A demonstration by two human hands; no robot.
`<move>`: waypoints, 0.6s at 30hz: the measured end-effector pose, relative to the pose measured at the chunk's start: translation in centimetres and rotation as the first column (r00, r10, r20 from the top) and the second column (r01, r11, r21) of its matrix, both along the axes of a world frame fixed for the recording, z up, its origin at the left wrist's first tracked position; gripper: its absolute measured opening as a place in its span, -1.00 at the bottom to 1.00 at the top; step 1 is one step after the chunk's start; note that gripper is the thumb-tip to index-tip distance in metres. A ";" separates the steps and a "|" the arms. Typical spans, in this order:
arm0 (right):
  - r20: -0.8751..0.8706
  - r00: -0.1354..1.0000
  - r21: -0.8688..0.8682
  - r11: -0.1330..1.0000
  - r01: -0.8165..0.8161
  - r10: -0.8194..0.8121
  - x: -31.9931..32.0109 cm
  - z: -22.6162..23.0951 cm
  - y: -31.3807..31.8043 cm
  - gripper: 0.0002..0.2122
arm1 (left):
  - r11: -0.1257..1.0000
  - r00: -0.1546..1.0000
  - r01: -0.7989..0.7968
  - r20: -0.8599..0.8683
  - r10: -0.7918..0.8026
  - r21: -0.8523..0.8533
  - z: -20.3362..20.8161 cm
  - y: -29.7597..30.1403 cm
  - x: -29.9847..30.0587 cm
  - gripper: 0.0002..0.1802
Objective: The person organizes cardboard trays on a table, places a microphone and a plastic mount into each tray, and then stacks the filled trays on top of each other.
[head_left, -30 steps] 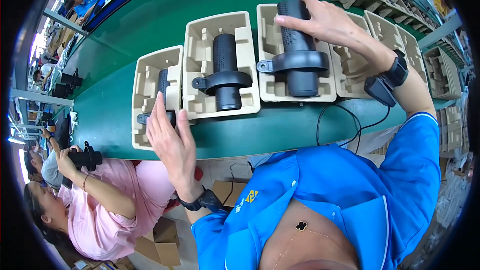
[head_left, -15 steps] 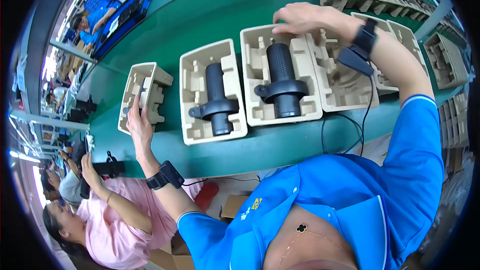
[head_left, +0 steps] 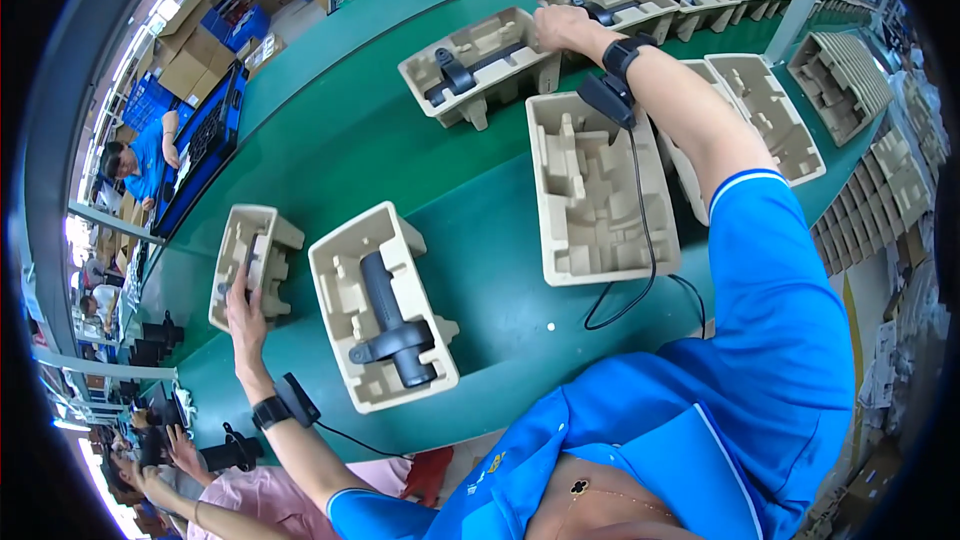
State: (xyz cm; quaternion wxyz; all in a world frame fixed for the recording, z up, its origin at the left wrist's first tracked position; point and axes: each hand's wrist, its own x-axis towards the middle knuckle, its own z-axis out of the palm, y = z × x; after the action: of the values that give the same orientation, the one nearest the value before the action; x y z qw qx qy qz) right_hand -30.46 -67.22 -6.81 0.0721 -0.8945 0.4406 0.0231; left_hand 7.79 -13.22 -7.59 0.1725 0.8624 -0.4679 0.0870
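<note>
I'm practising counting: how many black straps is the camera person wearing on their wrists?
2: left strap just behind the left hand, right strap just behind the right hand.

So the right hand (head_left: 565,28) has hauled the middle tray (head_left: 490,37) and its black cylinder (head_left: 457,75) over to the far side of the desk (head_left: 490,240), right by the back row of trays (head_left: 690,2). Big gap now where it sat, next to the vacant tray (head_left: 605,230). The other loaded tray (head_left: 345,285) has gone askew, and the left-hand tray (head_left: 240,230) no longer sits snug beside it.
</note>
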 end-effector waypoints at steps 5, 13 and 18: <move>0.065 0.998 -0.345 0.939 -0.003 0.027 -1.2 -0.9 0.6 -0.57 | 0.945 0.944 0.311 -0.150 -0.295 0.101 1.5 -9.8 -0.1 -0.48; 0.072 0.988 -0.341 0.934 -0.106 0.139 -3.4 2.0 3.3 -0.54 | 0.718 0.727 0.678 -0.289 -0.624 0.155 3.1 -25.0 -7.4 -0.50; 0.536 0.680 -0.325 0.866 -0.381 0.501 -6.5 9.8 13.2 -0.65 | 0.679 0.686 0.717 -0.330 -0.649 0.157 3.9 -26.1 -8.4 -0.46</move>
State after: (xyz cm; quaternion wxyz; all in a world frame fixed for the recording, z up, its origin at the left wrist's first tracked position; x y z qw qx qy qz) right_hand -37.00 -54.00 2.96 0.1165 -0.9362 0.1647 -0.2879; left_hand -0.65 -39.32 -3.72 0.1286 0.6414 -0.7397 -0.1577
